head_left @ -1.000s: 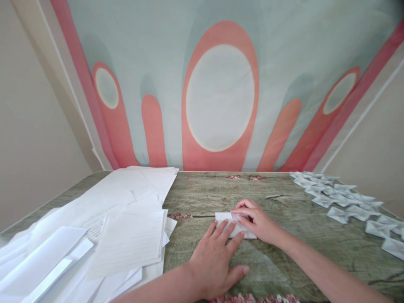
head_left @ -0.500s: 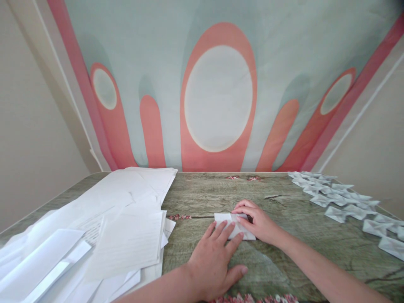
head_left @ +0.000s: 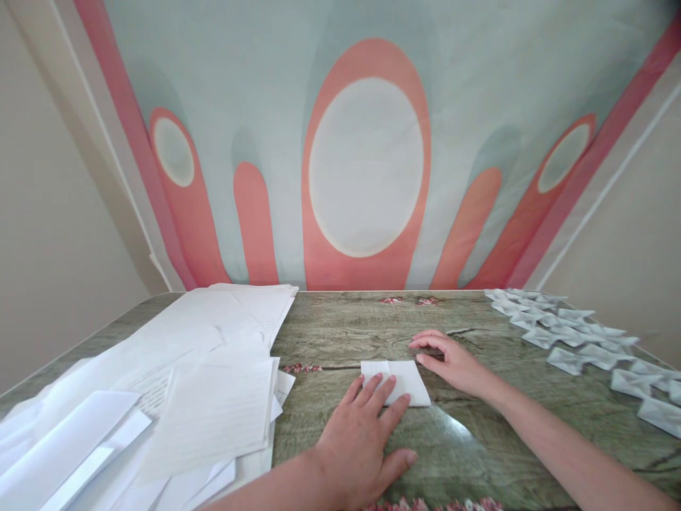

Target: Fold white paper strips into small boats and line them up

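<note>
A small folded piece of white paper (head_left: 413, 383) lies flat on the wood-patterned table. My left hand (head_left: 364, 440) rests over its left part, fingers spread and fingertips on the paper, so that side is partly hidden. Just beyond the paper's right edge is my right hand (head_left: 452, 362), apart from it and holding nothing. Its fingers are slightly curved, with a gap between thumb and forefinger.
Loose and stacked white sheets (head_left: 213, 411), some with print, cover the table's left side, with folded paper strips (head_left: 69, 440) on top. Rows of folded paper pieces (head_left: 567, 360) line the right side. Behind the table (head_left: 340, 326) stands a wall with a painted-looking coral pattern.
My right hand has let go of the folded paper and moved a little to the right, uncovering its right part. The left hand stays in place on the paper.
</note>
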Motion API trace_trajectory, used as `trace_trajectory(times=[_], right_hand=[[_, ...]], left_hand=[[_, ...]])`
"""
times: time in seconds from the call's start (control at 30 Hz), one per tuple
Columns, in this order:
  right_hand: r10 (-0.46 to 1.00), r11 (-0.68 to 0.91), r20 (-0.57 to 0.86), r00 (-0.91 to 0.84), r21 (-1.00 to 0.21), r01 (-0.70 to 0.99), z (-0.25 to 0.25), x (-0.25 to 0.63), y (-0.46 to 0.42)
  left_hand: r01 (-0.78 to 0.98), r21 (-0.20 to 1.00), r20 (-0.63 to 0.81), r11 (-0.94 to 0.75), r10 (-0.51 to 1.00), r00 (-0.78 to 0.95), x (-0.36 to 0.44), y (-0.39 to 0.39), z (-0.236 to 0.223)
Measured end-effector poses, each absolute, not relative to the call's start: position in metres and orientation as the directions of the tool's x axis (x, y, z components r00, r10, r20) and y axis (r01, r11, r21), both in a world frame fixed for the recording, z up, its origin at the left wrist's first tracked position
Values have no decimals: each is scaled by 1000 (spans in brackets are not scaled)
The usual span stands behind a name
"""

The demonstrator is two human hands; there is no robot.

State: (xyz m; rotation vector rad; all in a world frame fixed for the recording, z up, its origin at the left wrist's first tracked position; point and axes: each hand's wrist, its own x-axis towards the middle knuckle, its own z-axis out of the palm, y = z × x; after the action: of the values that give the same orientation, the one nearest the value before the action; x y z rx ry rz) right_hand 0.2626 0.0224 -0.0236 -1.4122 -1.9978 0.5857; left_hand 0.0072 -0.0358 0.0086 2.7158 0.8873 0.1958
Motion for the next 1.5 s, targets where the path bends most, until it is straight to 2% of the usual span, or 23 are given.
trace_trajectory(times=[0.23,0.6,1.13,1.4,1.5], right_hand=[[944,313,272,-184,-575,756,-30,259,21],[952,293,249,-180,-562,774,-32,260,22],[958,275,225,-177,-553,787,-33,258,25],[936,324,322,-143,-624,711,-35,260,26],[916,367,368,-161,-606,706,-28,254,21]], left_hand=[[557,292,44,-777,593,804,7,-36,10],[566,260,33,-782,593,804,7,-36,10],[568,276,21,-775,595,803,8,-35,11],[558,286,27,-779,589,808,8,-36,10],[560,284,22,-778,590,807,7,-35,10]])
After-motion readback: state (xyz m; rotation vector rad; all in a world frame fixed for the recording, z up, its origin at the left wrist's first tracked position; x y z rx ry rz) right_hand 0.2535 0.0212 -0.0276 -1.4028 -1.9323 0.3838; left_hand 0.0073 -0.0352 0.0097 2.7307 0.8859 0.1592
